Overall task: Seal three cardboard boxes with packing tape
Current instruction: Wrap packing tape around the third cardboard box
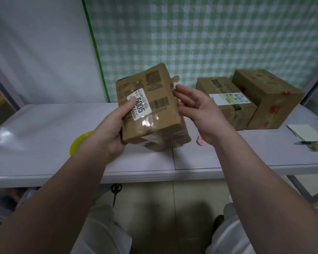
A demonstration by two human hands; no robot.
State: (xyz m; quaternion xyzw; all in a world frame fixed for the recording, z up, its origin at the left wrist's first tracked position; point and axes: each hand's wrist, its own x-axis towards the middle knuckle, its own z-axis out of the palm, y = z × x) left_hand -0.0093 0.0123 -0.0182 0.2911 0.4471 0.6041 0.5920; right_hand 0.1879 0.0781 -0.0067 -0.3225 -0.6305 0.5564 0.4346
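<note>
Cardboard, three boxes in all, seen from the head camera. The small box (154,107) is held up above the table (44,125), near its middle. Its long axis stands nearly upright, the top leaning a little left, and the labelled face is turned toward the camera, so the white label (140,105) reads sideways. The left hand (112,129) grips its lower left corner, thumb pressed on the label and fingers curled behind. The right hand (196,109) is spread and relaxed with its fingertips at the box's right edge, below a loose tape tab (174,79); actual contact cannot be told. The other two boxes sit on the table to the right, touching side by side: a medium box (226,99) and a large box (270,96). One yellow disc (79,143) lies partly hidden by the left forearm, one pink object (200,141) below the right wrist, and one pair of scissors (116,191) on the floor.
</note>
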